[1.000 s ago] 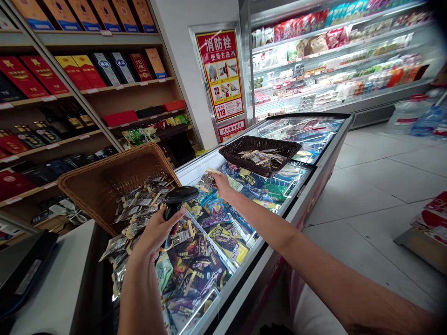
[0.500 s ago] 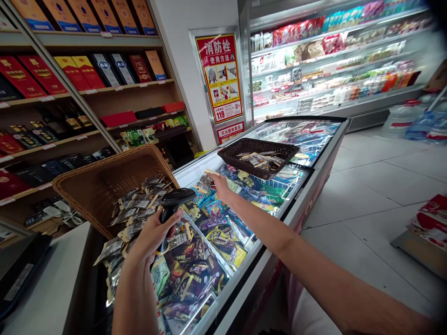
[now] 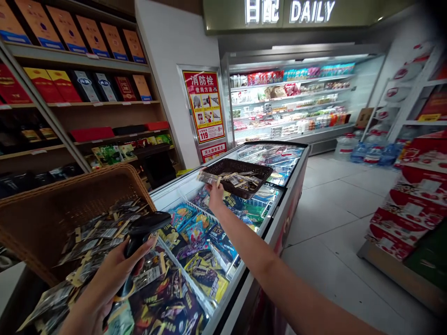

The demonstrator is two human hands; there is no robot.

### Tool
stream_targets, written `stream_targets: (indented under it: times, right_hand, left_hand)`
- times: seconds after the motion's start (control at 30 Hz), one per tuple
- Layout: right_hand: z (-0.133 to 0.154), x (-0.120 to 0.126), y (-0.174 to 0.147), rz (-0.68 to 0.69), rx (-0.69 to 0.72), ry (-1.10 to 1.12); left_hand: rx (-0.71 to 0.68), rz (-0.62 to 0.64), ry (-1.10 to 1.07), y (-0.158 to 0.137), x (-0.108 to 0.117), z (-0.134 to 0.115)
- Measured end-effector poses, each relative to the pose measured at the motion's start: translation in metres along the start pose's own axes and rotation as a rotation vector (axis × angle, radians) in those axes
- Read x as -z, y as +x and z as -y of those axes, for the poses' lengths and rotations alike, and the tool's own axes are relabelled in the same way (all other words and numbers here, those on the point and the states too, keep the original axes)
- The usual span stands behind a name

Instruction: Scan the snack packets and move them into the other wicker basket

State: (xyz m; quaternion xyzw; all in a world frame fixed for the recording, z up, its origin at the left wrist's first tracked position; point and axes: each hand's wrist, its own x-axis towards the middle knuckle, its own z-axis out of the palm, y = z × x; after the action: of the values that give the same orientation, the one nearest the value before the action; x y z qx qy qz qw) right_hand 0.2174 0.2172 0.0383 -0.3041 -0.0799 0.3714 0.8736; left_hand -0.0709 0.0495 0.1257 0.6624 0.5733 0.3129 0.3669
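Note:
My left hand [image 3: 117, 267] is wrapped round the handle of a black barcode scanner [image 3: 148, 223], its head facing away over the freezer. Pinched in my right hand [image 3: 215, 197] is a small clear packet [image 3: 208, 177] with a pale strip, at the near left rim of a dark woven basket [image 3: 246, 191]. Similar packets [image 3: 240, 180] lie inside that basket. To the left, a tilted tan wicker basket [image 3: 45, 197] holds a heap of such packets [image 3: 108, 230], some spilling over its front. Another packet [image 3: 150, 274] rests below the scanner.
Beneath both hands, a chest freezer [image 3: 296, 179] holds wire compartments of bagged frozen treats [image 3: 206, 274]. Shelves of boxed goods [image 3: 103, 100] stand at left. A lit chiller [image 3: 289, 100] runs along the back. Red cartons [image 3: 401, 209] are stacked at right on the tiled floor [image 3: 324, 237].
The view has tilted up and turned right. My right hand has carried the packet from above the frozen bags to the dark basket's rim. My left hand keeps the scanner.

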Motion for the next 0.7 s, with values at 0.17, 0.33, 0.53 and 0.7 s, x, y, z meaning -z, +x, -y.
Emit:
stream_targets:
  times: [0.17, 0.33, 0.53, 0.7]
  right_hand:
    - [0.014, 0.008, 0.023, -0.084, 0.102, 0.01]
    - [-0.014, 0.01, -0.005, 0.048, 0.003, -0.21]
    - [-0.054, 0.014, -0.092, 0.949, -0.078, -0.776]
    - [-0.068, 0.03, -0.16, 1.4, 0.221, -1.173]
  left_hand:
    - [-0.017, 0.002, 0.004, 0.005, 0.003, 0.007]
    - [-0.003, -0.057, -0.063, -0.004, 0.009, 0.003]
    - [0.025, -0.086, -0.13, -0.012, 0.025, 0.001]
    - [0.033, -0.111, -0.143, -0.01, 0.028, 0.009]
